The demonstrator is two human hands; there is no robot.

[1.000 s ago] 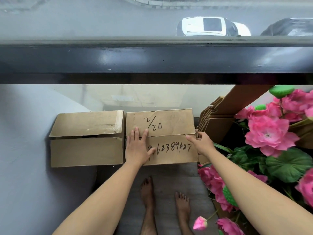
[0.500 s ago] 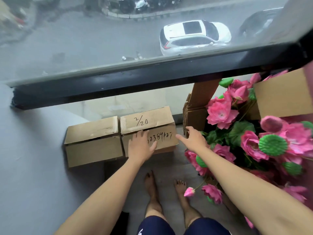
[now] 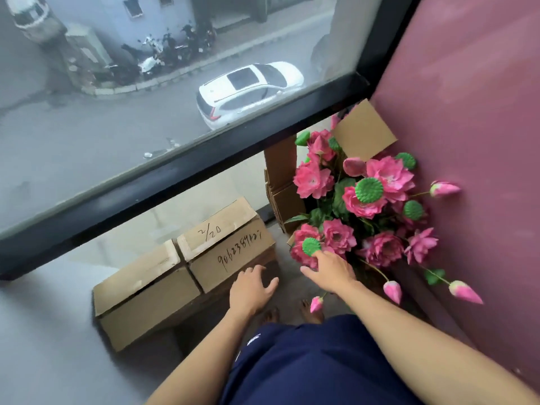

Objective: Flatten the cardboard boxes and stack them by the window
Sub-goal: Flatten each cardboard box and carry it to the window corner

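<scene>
Grey floor (image 3: pixel 43 355) under a big window (image 3: pixel 117 97) with a black frame (image 3: pixel 187 171); street and a white car (image 3: pixel 248 92) outside, a dusty-pink wall (image 3: pixel 467 112) on the right. Against the glass below the frame, two brown boxes side by side, touching: a plain box (image 3: pixel 146 296) on the left, a marked box (image 3: pixel 228 249) on the right, inked "2/20" on top and a row of digits on the front. Further right, flattened cardboard (image 3: pixel 283 194) standing on edge by the window, half hidden behind pink flowers (image 3: pixel 359 200) with green seed pods.

Since half a second ago: left hand (image 3: pixel 251 290) off the marked box, now clear of its front and low beside it; right hand (image 3: pixel 330 271) drawn back from the box's corner to the flowers' lower blooms. View tilted, more wall and dark blue shorts (image 3: pixel 306 363) showing.

Left hand: fingers spread and relaxed, holding nothing. Right hand: fingers loosely extended, empty, lying against a flower.

Cardboard matte, scuffed, tape-torn along the flaps; boxes squat and rectangular. Petals layered, fabric-like; pods round, dimpled. Bare toes (image 3: pixel 312 309) just past the shorts.
</scene>
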